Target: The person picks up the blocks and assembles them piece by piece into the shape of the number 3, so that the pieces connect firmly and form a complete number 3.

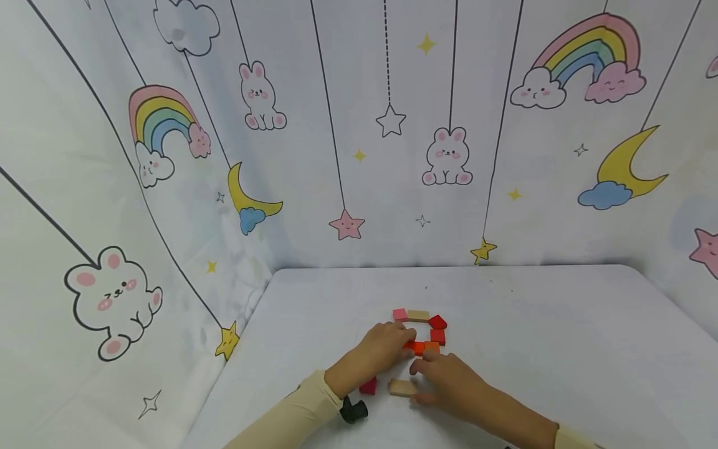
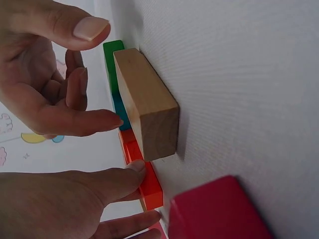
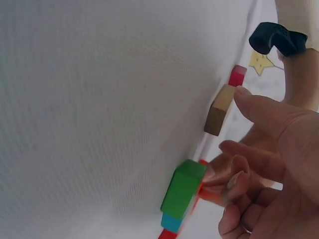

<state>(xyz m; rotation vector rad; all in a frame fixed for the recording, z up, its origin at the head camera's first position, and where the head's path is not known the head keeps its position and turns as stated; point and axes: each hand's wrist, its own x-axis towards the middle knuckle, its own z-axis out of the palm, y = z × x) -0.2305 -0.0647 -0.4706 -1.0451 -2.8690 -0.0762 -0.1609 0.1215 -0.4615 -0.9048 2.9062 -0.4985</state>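
Observation:
My left hand (image 1: pixel 381 346) reaches in from the left and pinches a red-orange block (image 2: pixel 149 186) between thumb and fingers, low on the table. Beside that block lies an orange block (image 1: pixel 432 346). Opposite, my right hand (image 1: pixel 454 383) hovers with its fingers spread and loosely bent, holding nothing. Its thumb is near one end of a plain wooden block (image 2: pixel 144 99); whether they touch, I cannot tell. Green (image 3: pixel 182 189) and blue (image 3: pixel 172 221) blocks show in the wrist views, mostly hidden by the right hand from above. A crimson block (image 1: pixel 368 386) lies by the left wrist.
Behind the hands, a pink block (image 1: pixel 399 314), another wooden block (image 1: pixel 417 316), a red pointed block (image 1: pixel 438 322) and a red block (image 1: pixel 437 337) form a curved line. A white cloth covers the table (image 1: pixel 561 349). A black device (image 1: pixel 353 411) sits at the left wrist.

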